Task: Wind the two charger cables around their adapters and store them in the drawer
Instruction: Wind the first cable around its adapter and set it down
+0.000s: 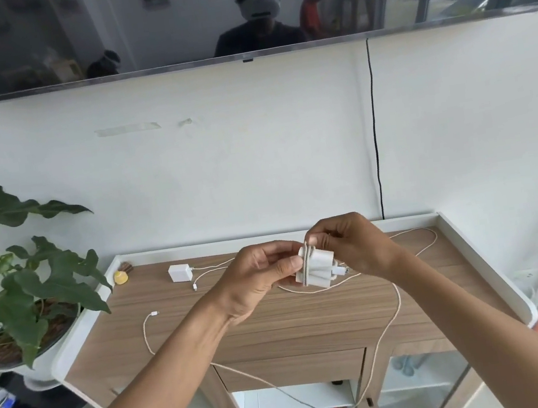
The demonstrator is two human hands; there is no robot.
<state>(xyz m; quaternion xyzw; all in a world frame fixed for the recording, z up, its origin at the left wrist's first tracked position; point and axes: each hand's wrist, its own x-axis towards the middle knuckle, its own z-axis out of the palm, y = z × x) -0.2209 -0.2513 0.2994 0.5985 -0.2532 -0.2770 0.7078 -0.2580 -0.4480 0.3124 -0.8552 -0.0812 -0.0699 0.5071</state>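
Observation:
My left hand (254,280) grips a white adapter (319,267) above the wooden cabinet top (277,320). Two turns of beige braided cable (396,307) lie around the adapter. My right hand (349,244) pinches this cable at the adapter's top edge. The rest of the cable loops across the cabinet top and hangs over its front edge. A second white adapter (179,272) lies at the back left of the top, its thin white cable (208,271) trailing beside it. The closed drawer (291,370) sits under the top, in the middle.
A potted plant (25,272) stands to the left of the cabinet. A small yellow object (120,277) sits in the back left corner. A television (233,11) hangs on the wall above, with a black wire (375,126) running down. Glass-door compartments flank the drawer.

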